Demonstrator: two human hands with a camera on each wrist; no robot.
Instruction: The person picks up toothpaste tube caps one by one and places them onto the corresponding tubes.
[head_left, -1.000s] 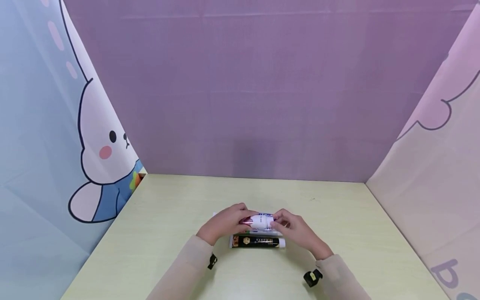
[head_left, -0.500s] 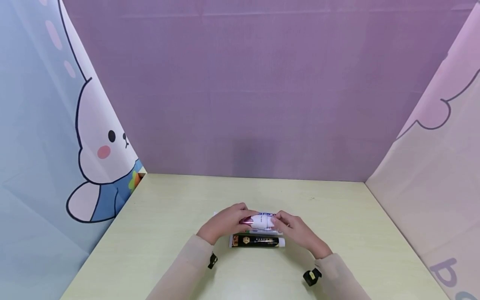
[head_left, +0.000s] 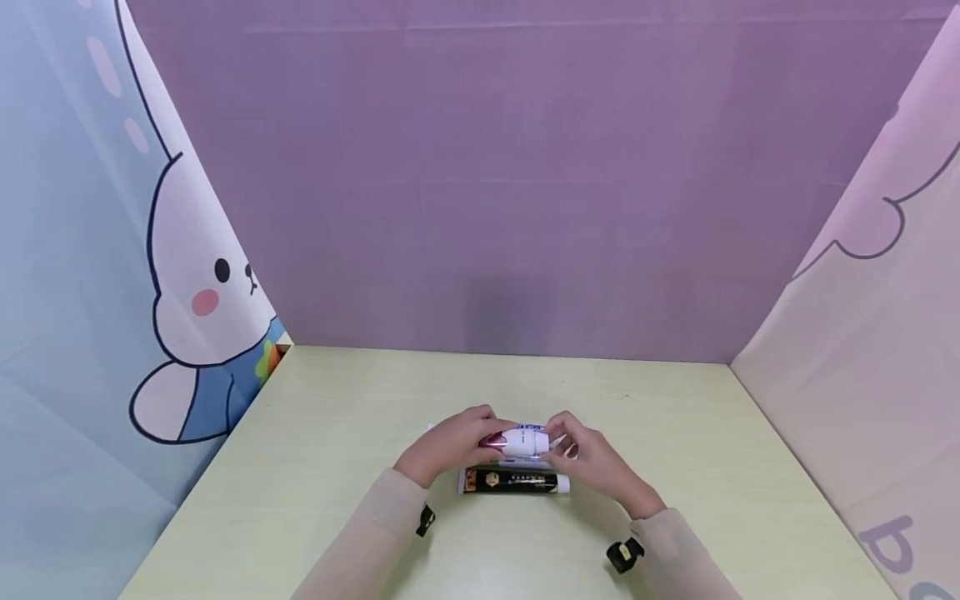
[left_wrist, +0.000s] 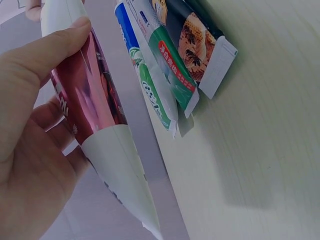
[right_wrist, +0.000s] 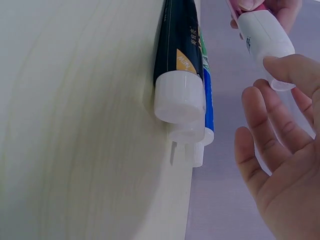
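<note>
My left hand (head_left: 450, 442) grips a red and white squeeze tube (left_wrist: 100, 95) round its shiny red middle, thumb on top; its flat crimped end points away from the fingers. At the tube's other end, my right hand (head_left: 592, 454) pinches the white cap (right_wrist: 267, 40) between thumb and index finger, the remaining fingers spread loosely. Beneath the held tube a black toothpaste tube (head_left: 517, 482) lies on the table, nearest the body. Beside it, partly covered in the head view, are a green and white toothpaste tube (left_wrist: 172, 70) and a blue and green one (left_wrist: 150, 92).
The pale wooden table (head_left: 337, 517) ends at a purple cloth wall (head_left: 495, 183) behind. A blue rabbit-print curtain (head_left: 75, 292) borders the left side and a pale printed one (head_left: 885, 350) the right. Black wrist cameras sit under both sleeves.
My right fingers closed further over the cap end half a second ago and now sit back at its tip, showing more of the white cap. My left hand and the tube have hardly moved.
</note>
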